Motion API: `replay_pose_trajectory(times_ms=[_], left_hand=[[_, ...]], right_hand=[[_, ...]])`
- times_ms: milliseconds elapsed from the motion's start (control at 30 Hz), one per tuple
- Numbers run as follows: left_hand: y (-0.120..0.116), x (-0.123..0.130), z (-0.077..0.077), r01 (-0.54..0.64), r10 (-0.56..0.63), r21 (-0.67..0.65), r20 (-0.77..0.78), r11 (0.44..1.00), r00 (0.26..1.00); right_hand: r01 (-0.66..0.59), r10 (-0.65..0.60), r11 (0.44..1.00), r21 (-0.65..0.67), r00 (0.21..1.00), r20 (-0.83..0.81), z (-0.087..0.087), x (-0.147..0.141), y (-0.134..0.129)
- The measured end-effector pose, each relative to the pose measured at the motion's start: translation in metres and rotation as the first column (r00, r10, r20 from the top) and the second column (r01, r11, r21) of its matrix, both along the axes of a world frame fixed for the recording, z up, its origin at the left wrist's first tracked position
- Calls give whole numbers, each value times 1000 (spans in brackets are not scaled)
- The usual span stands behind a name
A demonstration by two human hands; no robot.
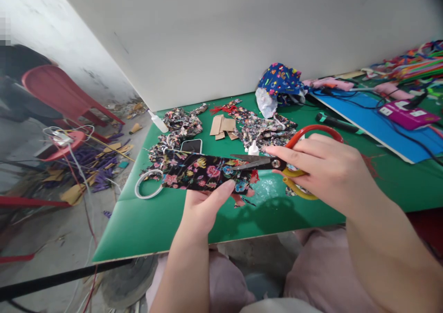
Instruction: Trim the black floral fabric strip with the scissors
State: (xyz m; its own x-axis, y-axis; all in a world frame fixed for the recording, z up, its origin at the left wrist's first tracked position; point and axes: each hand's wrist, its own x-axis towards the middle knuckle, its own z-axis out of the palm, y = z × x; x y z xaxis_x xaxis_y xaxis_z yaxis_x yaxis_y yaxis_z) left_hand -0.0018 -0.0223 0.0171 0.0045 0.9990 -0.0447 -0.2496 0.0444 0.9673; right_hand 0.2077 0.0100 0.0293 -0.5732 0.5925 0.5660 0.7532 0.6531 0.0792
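My left hand (211,204) pinches a black floral fabric strip (194,171) from below, thumb on its front near the right end. My right hand (321,165) grips scissors (268,163) with one red and one yellow handle loop. Their blades point left and lie over the strip's right part, slightly parted. Below the strip's right end hang small fabric scraps. Behind the strip are a phone (191,146), a white bottle tip (254,148) and bunched floral fabric (265,131). A white tape roll (148,195) lies left of the strip.
On the green table (145,230) are cardboard pieces (221,126), a white bottle (158,122), blue patterned cloth (281,80), a blue board (374,119), a purple box (408,115) and cables. Red chairs (62,91) and a partly visible person stand left, above a littered floor.
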Motion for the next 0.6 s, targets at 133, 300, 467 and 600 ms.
replay_pose_trajectory(times_ms=[133, 300, 467, 600], left_hand=[[1, 1, -1, -5, 4, 15, 26, 1000, 1000], [1, 2, -2, -14, 12, 46, 47, 999, 999], [2, 3, -10, 29, -39, 103, 92, 994, 995], [4, 2, -15, 49, -56, 99, 62, 994, 997]], right_hand=[[10, -10, 1000, 5, 1000, 5, -1, 0, -1], [17, -17, 1000, 26, 1000, 14, -1, 0, -1], [10, -10, 1000, 21, 1000, 9, 0, -2, -2], [12, -13, 999, 37, 1000, 12, 0, -3, -3]])
